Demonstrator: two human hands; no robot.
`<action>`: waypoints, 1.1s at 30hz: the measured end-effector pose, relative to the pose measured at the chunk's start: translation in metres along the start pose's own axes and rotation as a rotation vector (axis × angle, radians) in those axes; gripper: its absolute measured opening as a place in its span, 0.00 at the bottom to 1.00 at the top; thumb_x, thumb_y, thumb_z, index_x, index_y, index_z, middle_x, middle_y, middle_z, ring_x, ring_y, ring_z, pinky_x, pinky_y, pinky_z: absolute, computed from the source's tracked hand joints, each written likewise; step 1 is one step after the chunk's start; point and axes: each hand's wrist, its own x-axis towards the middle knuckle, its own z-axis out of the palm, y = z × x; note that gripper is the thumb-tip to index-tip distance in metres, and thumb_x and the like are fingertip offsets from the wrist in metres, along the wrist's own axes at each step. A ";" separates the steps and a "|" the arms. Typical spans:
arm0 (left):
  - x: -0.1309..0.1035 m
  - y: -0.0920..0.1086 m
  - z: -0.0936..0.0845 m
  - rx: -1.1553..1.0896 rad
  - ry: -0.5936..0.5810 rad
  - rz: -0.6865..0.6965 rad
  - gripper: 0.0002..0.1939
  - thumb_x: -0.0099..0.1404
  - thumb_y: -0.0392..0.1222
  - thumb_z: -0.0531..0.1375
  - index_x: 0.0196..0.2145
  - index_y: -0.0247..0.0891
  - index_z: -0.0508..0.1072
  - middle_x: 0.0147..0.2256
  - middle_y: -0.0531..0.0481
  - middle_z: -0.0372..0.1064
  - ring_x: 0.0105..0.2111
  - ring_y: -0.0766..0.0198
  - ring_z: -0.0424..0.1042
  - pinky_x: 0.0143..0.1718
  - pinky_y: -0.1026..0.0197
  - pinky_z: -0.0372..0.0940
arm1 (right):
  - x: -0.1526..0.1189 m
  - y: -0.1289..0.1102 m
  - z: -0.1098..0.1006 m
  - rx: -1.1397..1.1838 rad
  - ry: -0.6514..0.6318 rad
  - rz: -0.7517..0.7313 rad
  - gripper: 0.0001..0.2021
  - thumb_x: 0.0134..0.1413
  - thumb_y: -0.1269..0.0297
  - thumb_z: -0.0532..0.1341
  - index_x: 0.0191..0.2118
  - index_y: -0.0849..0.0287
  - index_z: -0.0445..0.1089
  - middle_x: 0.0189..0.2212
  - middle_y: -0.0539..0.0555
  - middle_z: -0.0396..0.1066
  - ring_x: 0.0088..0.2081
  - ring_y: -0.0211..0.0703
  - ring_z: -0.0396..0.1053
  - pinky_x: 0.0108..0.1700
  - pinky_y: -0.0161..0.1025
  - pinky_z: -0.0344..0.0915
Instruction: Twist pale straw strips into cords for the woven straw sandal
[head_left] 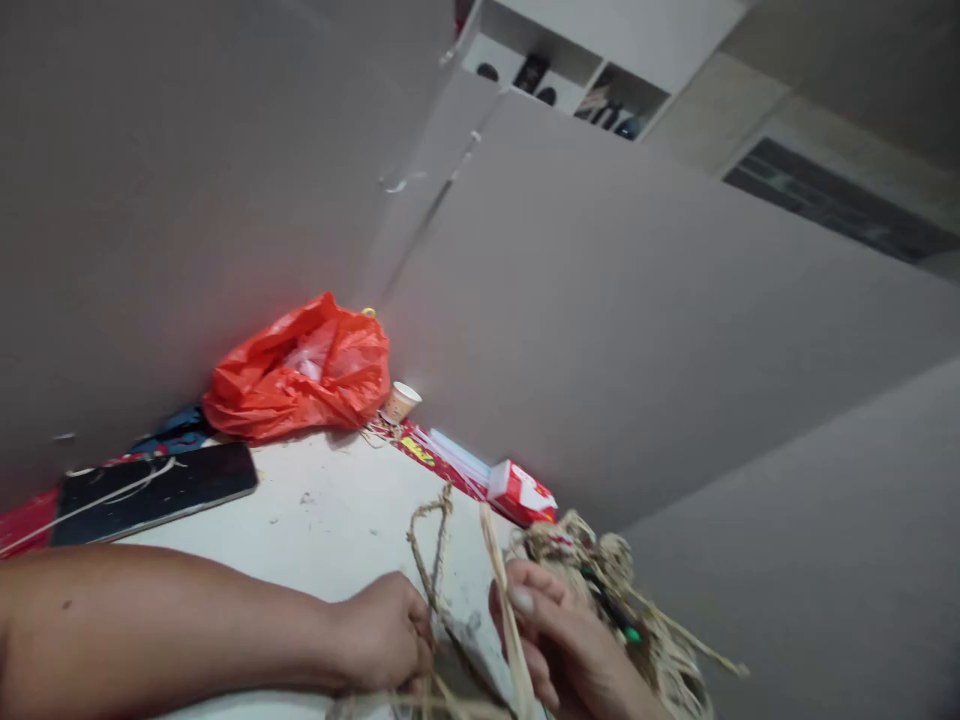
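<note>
My left hand (390, 630) is closed low over the white tabletop, its fingertips at the lower end of a thin brown twisted cord (440, 545). The cord rises from them in a narrow bent loop. Between thumb and fingers, my right hand (551, 625) pinches a pale flat strip of fibre (493, 545), which stands up past the thumb and hangs down toward the bottom edge. More loose strands run below my left hand, partly cut off by the frame.
A bundle of tan fibre cord (619, 560) lies right of my right hand. Behind are a red plastic bag (300, 385), a paper cup (401, 401), a red-and-white packet (523, 490) and a black flat slab (161, 490). Grey walls (600, 330) enclose the table (330, 500).
</note>
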 end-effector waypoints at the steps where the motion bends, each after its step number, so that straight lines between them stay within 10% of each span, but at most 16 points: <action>1: -0.003 0.004 0.001 0.023 0.015 -0.033 0.07 0.42 0.41 0.60 0.16 0.36 0.66 0.13 0.56 0.60 0.16 0.68 0.59 0.19 0.66 0.52 | -0.016 0.011 -0.002 0.012 0.031 0.034 0.17 0.43 0.55 0.69 0.25 0.60 0.62 0.11 0.42 0.57 0.10 0.24 0.47 0.14 0.25 0.42; 10: -0.024 0.028 0.007 0.065 0.085 -0.015 0.04 0.50 0.38 0.54 0.24 0.35 0.65 0.18 0.55 0.64 0.19 0.71 0.60 0.24 0.67 0.54 | -0.033 0.088 0.024 -0.031 0.125 0.090 0.17 0.42 0.53 0.67 0.26 0.62 0.64 0.16 0.49 0.70 0.12 0.27 0.58 0.14 0.25 0.52; 33: -0.031 0.020 0.021 0.178 0.087 0.130 0.13 0.66 0.50 0.50 0.30 0.40 0.55 0.17 0.62 0.53 0.13 0.74 0.57 0.14 0.71 0.49 | -0.021 0.107 0.041 0.026 0.296 0.097 0.16 0.45 0.54 0.62 0.21 0.59 0.60 0.09 0.44 0.62 0.08 0.27 0.51 0.11 0.26 0.48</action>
